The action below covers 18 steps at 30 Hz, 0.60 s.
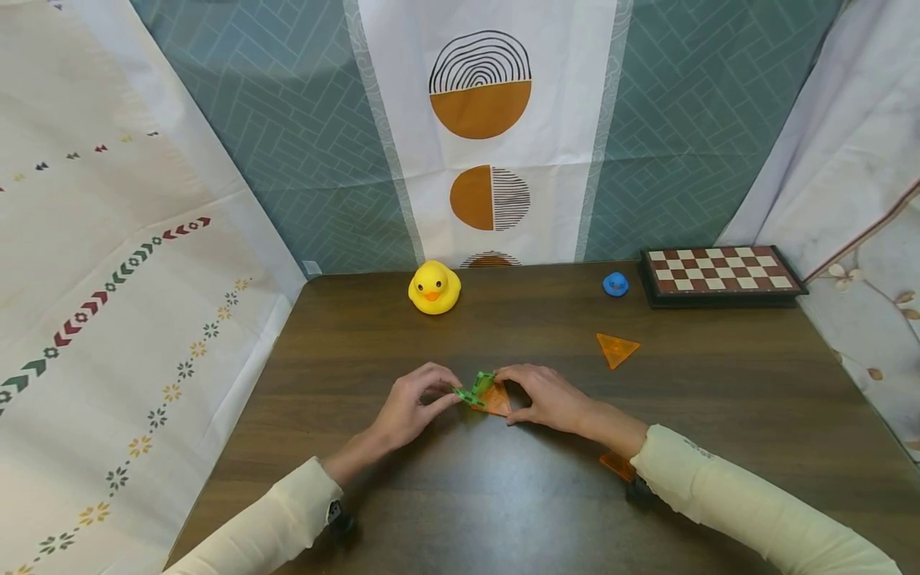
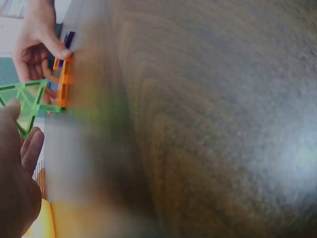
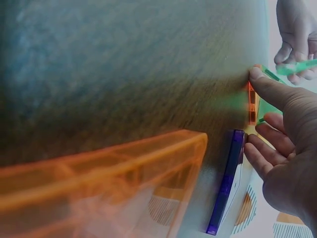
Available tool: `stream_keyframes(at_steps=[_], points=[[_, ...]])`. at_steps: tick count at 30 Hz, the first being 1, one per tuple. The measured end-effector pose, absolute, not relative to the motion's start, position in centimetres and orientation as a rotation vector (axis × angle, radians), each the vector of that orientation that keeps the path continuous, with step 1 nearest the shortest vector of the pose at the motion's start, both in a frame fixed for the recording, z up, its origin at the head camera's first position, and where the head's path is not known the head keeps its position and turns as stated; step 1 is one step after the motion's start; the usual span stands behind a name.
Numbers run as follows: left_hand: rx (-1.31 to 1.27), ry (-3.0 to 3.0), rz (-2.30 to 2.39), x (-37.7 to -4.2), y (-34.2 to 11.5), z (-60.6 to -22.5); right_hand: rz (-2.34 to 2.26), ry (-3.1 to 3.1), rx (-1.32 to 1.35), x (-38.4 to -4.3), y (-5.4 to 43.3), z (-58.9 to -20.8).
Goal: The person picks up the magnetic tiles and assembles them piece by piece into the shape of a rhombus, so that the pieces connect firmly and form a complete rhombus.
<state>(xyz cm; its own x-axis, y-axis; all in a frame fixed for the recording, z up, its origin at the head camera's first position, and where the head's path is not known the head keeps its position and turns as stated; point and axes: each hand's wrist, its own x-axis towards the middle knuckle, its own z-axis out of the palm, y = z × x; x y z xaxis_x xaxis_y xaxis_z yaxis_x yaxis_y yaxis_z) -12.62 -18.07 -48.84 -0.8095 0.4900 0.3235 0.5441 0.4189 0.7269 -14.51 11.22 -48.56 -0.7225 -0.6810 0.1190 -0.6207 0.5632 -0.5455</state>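
Note:
My left hand (image 1: pixel 410 405) pinches a green see-through triangular tile (image 2: pixel 35 101) between thumb and fingers, held tilted above the table. Beside it stands a second green tile (image 1: pixel 484 382), at the edge of an orange triangular tile (image 1: pixel 496 399) low on the table. With thumb and fingers at opposite corners, my right hand (image 1: pixel 549 397) holds that orange tile. A purple-edged tile (image 3: pixel 225 183) lies near the right fingers, hidden from the head view by the hand.
Another orange triangle (image 1: pixel 616 350) lies farther back, and one more orange tile (image 1: pixel 618 465) sits partly under the right wrist. Behind stand a yellow duck (image 1: pixel 434 287), a small blue duck (image 1: pixel 615 284) and a checkered board box (image 1: pixel 722 275), before a curtain.

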Motion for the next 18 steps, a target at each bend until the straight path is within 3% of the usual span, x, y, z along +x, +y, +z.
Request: stream_keyframes(at_steps=[18], points=[[-1.044, -2.636, -1.112, -12.2, -16.6, -49.9, -0.879, 2.676, -1.121, -14.5, 11.3, -48.5]])
